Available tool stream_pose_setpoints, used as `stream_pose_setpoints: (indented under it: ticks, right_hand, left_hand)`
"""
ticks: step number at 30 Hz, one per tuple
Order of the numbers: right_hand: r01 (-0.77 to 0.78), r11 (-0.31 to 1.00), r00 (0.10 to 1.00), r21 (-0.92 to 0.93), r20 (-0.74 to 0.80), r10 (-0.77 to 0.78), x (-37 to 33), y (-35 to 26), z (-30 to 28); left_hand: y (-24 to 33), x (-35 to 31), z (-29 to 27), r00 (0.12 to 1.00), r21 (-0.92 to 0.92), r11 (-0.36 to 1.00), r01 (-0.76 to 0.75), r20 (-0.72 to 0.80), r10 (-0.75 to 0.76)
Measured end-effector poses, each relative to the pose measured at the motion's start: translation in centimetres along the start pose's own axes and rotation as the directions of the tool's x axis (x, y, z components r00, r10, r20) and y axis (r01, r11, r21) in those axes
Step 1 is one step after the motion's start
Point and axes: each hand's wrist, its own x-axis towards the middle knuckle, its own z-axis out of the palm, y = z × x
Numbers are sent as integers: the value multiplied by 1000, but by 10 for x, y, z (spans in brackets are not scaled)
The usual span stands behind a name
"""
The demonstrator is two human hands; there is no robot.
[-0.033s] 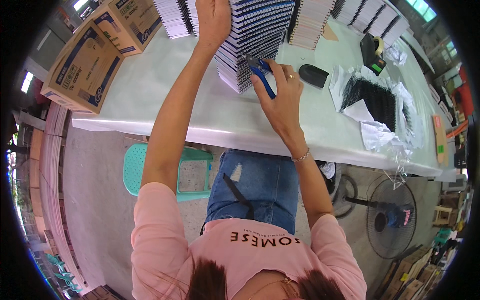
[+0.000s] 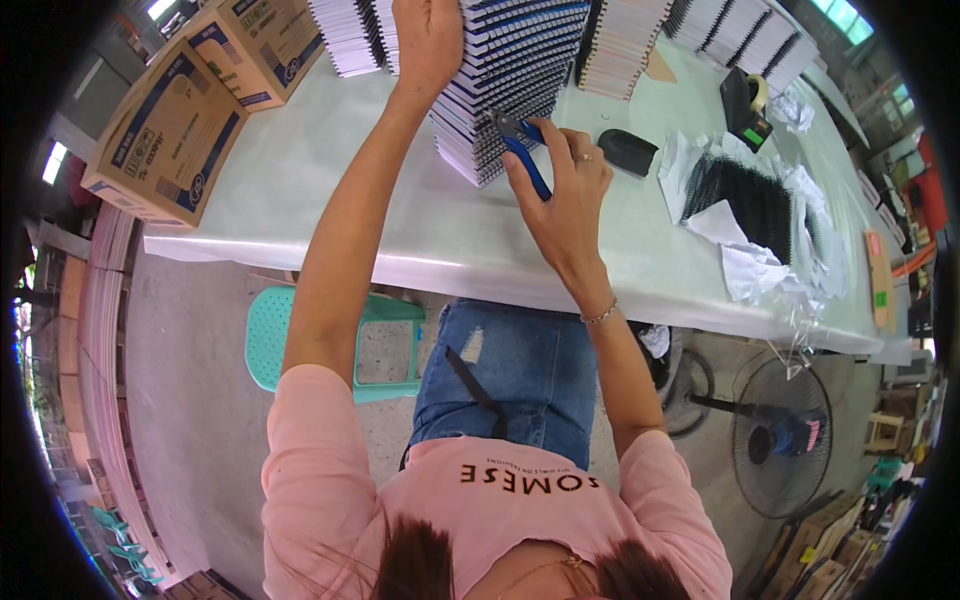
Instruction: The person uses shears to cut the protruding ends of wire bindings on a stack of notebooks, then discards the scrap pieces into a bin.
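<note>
A tall stack of spiral-bound notebooks (image 2: 515, 65) stands on the table, its dark coils facing right and toward me. My left hand (image 2: 430, 50) rests against the stack's upper left side, and the top edge of the picture cuts off its fingers. In my right hand (image 2: 570, 185) are blue-handled pliers (image 2: 528, 165), gripped with the handles somewhat apart. Their dark jaws meet the coil edges low on the stack's near right side; whether they bite on a coil is too small to tell.
More bound stacks (image 2: 622, 45) line the back. Cardboard boxes (image 2: 165, 140) stand left. A black oval piece (image 2: 628, 151), a tape dispenser (image 2: 745, 108) and black coils (image 2: 740, 205) on crumpled paper lie right. A green stool (image 2: 270, 340) and a fan (image 2: 783, 437) are below.
The fingers of my right hand have shifted very slightly to the right, away from the stack, along with the outer pliers handle. My left hand and the stack look unmoved.
</note>
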Motion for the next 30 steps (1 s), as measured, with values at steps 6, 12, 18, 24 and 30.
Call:
stream_pose_setpoints:
  ticks: [6, 12, 18, 24, 30]
  right_hand:
    - [65, 997, 996, -52, -64, -68, -4, 4, 8]
    - [75, 991, 995, -108, -54, -81, -2, -1, 7]
    - [-641, 582, 734, 500, 622, 274, 10, -1, -8]
    - [-18, 999, 1000, -26, -2, 18, -5, -4, 1]
    - [34, 996, 999, -80, -39, -38, -10, 7, 9]
  left_hand:
    - [4, -1, 1, 1000, 16, 1000, 11, -4, -10]
    - [2, -1, 1, 1000, 27, 1000, -1, -15, 1]
    - [6, -3, 1, 1000, 24, 1000, 9, -15, -9]
    - [5, -1, -2, 1000, 32, 999, 3, -14, -3]
    - [6, -2, 3, 1000, -14, 1000, 21, -12, -22]
